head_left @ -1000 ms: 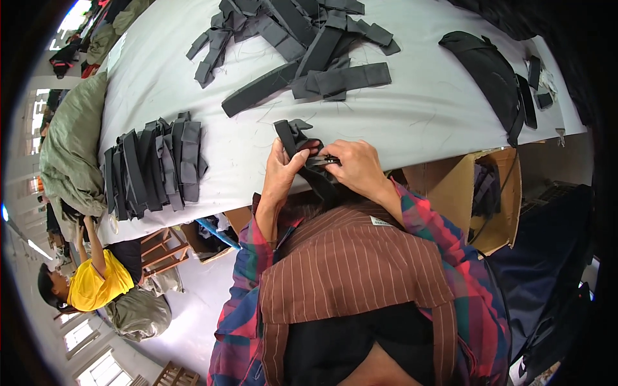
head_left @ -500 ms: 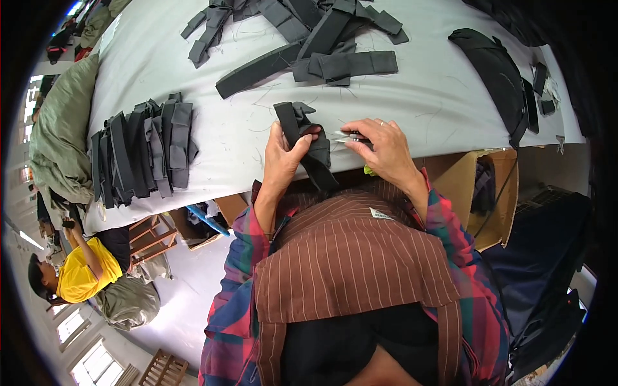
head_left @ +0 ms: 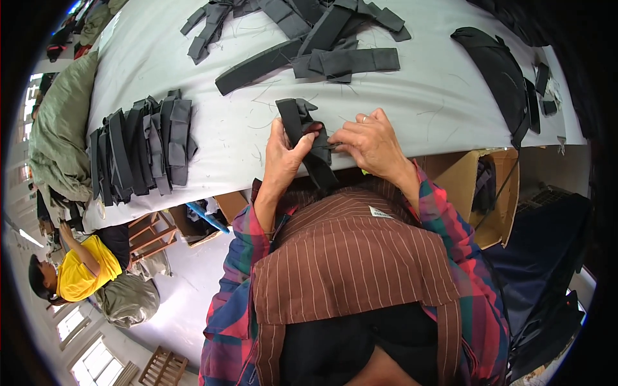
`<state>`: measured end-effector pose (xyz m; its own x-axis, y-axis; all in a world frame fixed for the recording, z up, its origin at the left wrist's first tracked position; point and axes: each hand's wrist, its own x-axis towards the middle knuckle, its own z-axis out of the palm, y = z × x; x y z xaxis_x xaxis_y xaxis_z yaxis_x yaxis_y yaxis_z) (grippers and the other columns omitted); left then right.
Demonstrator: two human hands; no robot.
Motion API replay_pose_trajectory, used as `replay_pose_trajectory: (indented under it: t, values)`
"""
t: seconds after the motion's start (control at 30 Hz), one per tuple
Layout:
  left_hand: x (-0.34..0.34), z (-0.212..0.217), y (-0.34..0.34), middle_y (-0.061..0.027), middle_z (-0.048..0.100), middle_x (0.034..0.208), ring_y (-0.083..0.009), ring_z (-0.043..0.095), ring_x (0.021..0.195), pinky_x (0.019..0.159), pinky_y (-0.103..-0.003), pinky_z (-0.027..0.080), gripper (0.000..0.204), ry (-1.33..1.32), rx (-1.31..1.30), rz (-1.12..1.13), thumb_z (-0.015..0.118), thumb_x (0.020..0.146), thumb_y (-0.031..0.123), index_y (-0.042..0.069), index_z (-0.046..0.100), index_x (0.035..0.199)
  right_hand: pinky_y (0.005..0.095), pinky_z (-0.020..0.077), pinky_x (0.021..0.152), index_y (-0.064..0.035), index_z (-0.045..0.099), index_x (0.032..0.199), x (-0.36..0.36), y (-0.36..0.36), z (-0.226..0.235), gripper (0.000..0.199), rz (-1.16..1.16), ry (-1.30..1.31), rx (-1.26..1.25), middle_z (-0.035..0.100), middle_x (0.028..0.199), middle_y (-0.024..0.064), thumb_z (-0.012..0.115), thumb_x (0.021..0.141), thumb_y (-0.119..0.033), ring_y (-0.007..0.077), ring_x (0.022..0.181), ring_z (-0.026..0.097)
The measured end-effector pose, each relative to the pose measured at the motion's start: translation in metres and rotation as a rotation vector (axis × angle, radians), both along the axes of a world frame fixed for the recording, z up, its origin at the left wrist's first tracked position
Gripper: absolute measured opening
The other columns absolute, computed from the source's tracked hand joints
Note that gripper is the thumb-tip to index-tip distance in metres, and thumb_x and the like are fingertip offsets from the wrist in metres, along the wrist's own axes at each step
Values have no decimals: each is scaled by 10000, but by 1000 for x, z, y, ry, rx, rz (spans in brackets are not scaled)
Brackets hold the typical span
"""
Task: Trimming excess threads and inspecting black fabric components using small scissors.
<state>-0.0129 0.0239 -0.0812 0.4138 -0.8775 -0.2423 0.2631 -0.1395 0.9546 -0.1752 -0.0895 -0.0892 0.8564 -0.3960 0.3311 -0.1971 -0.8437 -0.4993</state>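
Observation:
Near the front edge of the table, my left hand [head_left: 284, 153] is closed round a folded black fabric strip [head_left: 317, 161], thumb on top. The strip's lower end hangs toward my apron. Fingers bent and pinched together, my right hand [head_left: 373, 143] is at the strip's right edge. The thread snips seen in it half a second ago are now almost wholly hidden by the fingers. Left of my hands lies a row of similar black strips [head_left: 138, 147], side by side. Beyond my hands is a loose heap of black strips [head_left: 315, 45] with stray threads around it.
A white cloth covers the table [head_left: 225, 128]. A curved black fabric piece [head_left: 492, 80] lies at the right. Below the table edge stands an open cardboard box [head_left: 505, 219]. At the left are a grey-green fabric bundle [head_left: 61, 128] and a person in yellow [head_left: 87, 267].
My right hand has moved left to the strip's edge, and its fingers have closed over the snips' blades. My left hand holds the strip almost still. The person in yellow has shifted an arm.

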Motion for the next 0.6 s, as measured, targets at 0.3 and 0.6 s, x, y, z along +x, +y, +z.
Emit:
replay_pose_trajectory:
  t: [0.3, 0.6]
  values:
    - [2, 1, 2, -151, 598, 1111, -185, 592, 1011, 905, -300, 468, 370, -1, 11, -32, 539, 861, -7, -22, 392, 1200, 332, 305, 698, -186, 653, 811, -1, 0, 1, 70, -2, 43, -3, 588, 725, -34, 687, 750, -194, 176, 709, 537]
    - [8, 4, 5, -165, 586, 1153, -212, 577, 1083, 947, -315, 445, 395, 27, 30, -76, 491, 852, -21, -9, 373, 1229, 328, 315, 666, -161, 678, 896, 4, 8, 4, 143, -70, -80, 107, 574, 729, -11, 696, 754, -163, 196, 675, 521]
